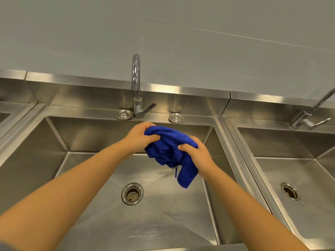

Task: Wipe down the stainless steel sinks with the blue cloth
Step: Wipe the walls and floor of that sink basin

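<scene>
Left grip (pixel 139 137) and right grip (pixel 196 153) clutched the bunched blue cloth (pixel 169 144), readying it; wiping probably required lowering it into the sink (pixel 163 223) beneath.

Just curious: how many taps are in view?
2: a curved chrome tap behind the middle stainless steel basin, a slim steel tap at the right edge; more may sit offscreen.

- You're gripping the crumpled bright-blue microfibre cloth (pixel 168 147) with your left hand (pixel 139 137) and right hand (pixel 197 154); it is hanging bunched, one tail dangling.
- The rectangular stainless steel middle sink (pixel 163 223) is lying beneath it, with the matching right sink (pixel 290 169) sitting just beside.
</scene>
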Motion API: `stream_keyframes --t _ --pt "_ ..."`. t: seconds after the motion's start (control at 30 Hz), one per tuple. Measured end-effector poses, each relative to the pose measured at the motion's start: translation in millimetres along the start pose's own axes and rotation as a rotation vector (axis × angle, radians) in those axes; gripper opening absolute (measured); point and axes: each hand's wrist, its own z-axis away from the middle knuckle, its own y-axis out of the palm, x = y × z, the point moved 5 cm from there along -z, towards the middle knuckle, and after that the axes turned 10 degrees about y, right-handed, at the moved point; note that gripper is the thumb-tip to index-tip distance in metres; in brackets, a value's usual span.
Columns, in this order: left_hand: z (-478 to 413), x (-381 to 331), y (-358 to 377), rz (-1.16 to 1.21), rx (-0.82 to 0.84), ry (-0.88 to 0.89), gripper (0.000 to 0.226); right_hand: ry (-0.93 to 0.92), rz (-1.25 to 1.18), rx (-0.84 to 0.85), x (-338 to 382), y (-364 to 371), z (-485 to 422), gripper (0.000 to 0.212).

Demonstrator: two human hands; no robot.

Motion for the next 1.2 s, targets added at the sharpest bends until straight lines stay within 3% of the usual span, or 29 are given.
stream_keyframes --t 0.17,0.3,0.4,0.53,0.67,0.8,0.9,1.03,1.2 --pt "2 1 10 -0.061 0.085 -0.002 0.015 0.023 -0.213 0.02 1 -4 -1 0.032" --pt "10 7 22 0.077 0.21 -0.136 0.025 0.053 -0.297 0.024 2 0 0 0.048" --pt "17 12 36 0.247 0.294 -0.226 0.028 0.052 -0.331 -0.003 3 1 0 0.043" --pt "14 2 47 0.459 0.177 -0.186 0.03 0.078 -0.313 -0.083 2 2 -3 0.022" --pt "7 0 41 0.474 0.081 -0.151 0.03 0.107 -0.237 -0.09 2 3 -2 0.034" --pt "8 7 38 0.408 0.011 -0.103 0.027 0.029 -0.296 -0.037 10 16 4 0.055" --pt "9 12 40 0.348 0.028 -0.082 0.034 -0.031 -0.18 -0.139 8 22 2 0.078" --pt "3 17 34 0.201 0.136 -0.043 0.047 -0.02 -0.211 -0.255 -3 18 -5 0.062" --pt "-13 36 17 -0.459 0.3 0.157 0.059 -0.088 -0.158 -0.418 -15 -6 -18 0.047"
